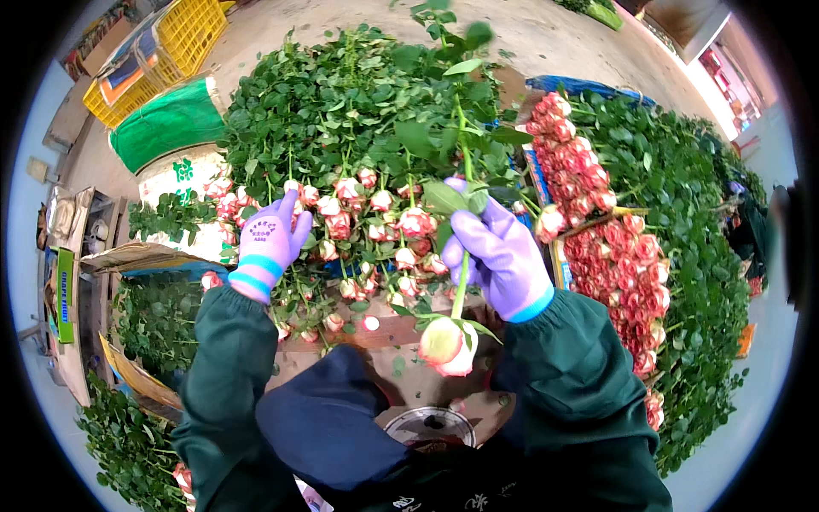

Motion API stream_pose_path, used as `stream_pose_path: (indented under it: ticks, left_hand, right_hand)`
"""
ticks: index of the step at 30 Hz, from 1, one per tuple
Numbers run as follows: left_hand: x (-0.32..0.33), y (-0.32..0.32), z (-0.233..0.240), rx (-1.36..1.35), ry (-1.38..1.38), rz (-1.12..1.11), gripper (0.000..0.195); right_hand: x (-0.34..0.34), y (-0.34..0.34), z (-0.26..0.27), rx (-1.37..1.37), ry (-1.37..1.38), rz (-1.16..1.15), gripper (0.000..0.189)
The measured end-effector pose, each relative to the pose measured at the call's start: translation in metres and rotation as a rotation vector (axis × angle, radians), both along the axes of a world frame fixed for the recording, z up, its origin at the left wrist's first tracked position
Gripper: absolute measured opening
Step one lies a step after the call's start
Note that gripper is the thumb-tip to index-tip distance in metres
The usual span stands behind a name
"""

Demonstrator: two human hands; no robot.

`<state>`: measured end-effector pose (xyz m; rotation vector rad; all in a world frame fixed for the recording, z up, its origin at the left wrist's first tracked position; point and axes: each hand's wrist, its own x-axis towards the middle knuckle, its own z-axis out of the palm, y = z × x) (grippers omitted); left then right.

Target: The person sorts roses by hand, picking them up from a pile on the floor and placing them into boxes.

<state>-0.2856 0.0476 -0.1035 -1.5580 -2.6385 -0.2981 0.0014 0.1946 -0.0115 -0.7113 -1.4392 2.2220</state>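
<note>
My right hand [502, 259], in a lilac glove with a blue cuff, grips the green stem of a long rose [450, 346]. The bloom, pale with pink edges, hangs below the hand, towards my lap; the leafy stem [462, 121] runs up past the fingers. My left hand [269, 240], gloved alike, is over pink-and-white roses at the left of the pile, with index finger and thumb apart. Its other fingers are partly hidden. Between the hands lie several loose roses [414, 222], heads towards me, their leafy stems [358, 96] spreading away.
At right, packed red-and-white rose bunches [617, 269] stand beside dense foliage [691, 192]. A green-and-white sack [169, 121] and yellow plastic crates [192, 32] are at upper left. Cut stems with leaves [157, 320] lie left of my arm. A round stool-like object [430, 425] is below.
</note>
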Motion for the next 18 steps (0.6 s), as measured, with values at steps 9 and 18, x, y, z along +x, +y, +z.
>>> stream_pose_path:
  ticks: [9,18]
  left_hand:
    - [0.204,-0.010,0.123,0.330,-0.523,-0.289,0.049]
    - [0.250,0.012,0.116,0.632,-0.730,-0.265,0.061]
  right_hand:
    - [0.028,0.009,-0.001,-0.529,0.463,0.031,0.018]
    - [0.029,-0.012,0.021,-0.553,0.380,-0.090,0.041]
